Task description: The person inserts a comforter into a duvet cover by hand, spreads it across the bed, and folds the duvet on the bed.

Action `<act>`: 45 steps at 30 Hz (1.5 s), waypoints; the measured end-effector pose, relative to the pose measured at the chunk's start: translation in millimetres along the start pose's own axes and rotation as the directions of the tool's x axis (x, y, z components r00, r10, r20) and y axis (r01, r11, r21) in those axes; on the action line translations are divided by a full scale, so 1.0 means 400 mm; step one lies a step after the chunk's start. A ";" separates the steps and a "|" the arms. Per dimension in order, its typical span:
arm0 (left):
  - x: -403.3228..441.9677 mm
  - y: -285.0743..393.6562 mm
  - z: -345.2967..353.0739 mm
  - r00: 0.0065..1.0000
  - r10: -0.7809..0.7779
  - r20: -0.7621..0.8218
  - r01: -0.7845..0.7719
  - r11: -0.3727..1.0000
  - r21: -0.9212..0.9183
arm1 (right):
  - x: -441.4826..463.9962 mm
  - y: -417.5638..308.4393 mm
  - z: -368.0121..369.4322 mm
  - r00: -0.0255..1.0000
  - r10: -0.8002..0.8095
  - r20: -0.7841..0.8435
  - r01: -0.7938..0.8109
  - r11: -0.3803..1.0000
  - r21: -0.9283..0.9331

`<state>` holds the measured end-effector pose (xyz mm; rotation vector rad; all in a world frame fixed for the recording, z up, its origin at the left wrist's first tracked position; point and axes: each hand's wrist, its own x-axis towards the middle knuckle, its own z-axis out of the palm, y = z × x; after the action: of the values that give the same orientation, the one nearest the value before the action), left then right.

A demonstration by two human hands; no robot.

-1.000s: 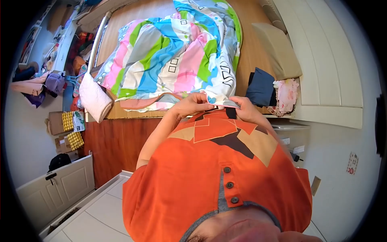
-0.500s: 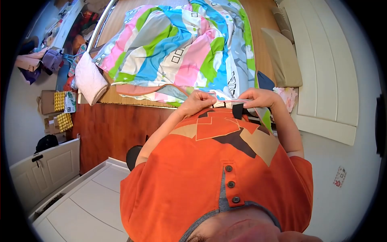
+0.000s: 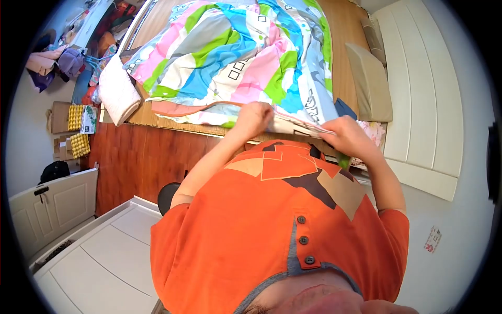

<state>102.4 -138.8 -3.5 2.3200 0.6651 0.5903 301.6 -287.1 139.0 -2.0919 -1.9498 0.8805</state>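
A duvet cover (image 3: 246, 57) patterned in blue, green, pink, white and grey lies rumpled across the bed, with its opening edge toward me. My left hand (image 3: 254, 120) is closed on that near edge, its fingers pinching the fabric. Farther right, my right hand (image 3: 348, 137) grips the same edge. Between the two hands the edge is stretched fairly straight, raised just in front of my orange shirt. To the left of my left hand, the opening gapes and shows a brownish-orange strip along its rim.
A folded pale pink cloth (image 3: 119, 94) rests at the bed's left corner. Beige cushions (image 3: 368, 83) lean by the white headboard (image 3: 423, 94) on the right. Egg trays (image 3: 80, 145) and boxes stand on the left, above a white door (image 3: 57, 201).
My hands have moved apart, the right one going right and slightly down. The edge between them is now pulled tighter and lifted. The view has shifted slightly.
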 end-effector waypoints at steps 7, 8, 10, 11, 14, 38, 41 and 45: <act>-0.114 -0.391 -0.204 0.923 -0.351 -0.159 0.385 0.838 0.387 | -0.164 -0.002 -0.208 0.985 0.038 -0.170 -0.028 0.998 0.060; -0.156 -0.457 -0.248 0.880 -0.434 -0.194 0.472 0.748 0.466 | -0.185 -0.002 -0.224 0.985 0.049 -0.166 -0.043 0.998 0.038; -0.251 -0.551 -0.337 0.766 -0.576 -0.287 0.630 0.581 0.515 | -0.218 0.002 -0.244 0.977 0.073 -0.202 -0.054 0.994 0.100; -0.297 -0.587 -0.374 0.711 -0.616 -0.338 0.689 0.518 0.506 | -0.237 0.019 -0.258 0.965 0.118 -0.234 -0.092 0.989 0.120; -0.434 -0.673 -0.450 0.541 -0.726 -0.425 0.815 0.329 0.476 | -0.289 0.074 -0.298 0.866 0.300 -0.401 -0.215 0.946 0.245; -0.407 -0.803 0.040 0.002 -0.891 0.454 -0.027 -0.454 -0.891 | -0.438 0.302 -0.283 0.458 0.434 -0.776 -0.284 0.898 0.335; -0.414 -0.864 0.074 -0.022 -0.910 0.414 -0.167 -0.405 -0.899 | -0.460 0.535 -0.272 0.582 0.361 -0.729 -0.447 0.890 0.083; -0.317 -0.821 -0.026 0.073 -0.989 0.129 -0.492 -0.148 -0.858 | -0.378 0.637 -0.184 0.689 0.476 -0.547 -0.652 0.737 -0.180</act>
<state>-100.4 8.7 -250.7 -0.3344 1.0400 1.4124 561.1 -447.1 122.7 -2.8690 -1.2625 0.0032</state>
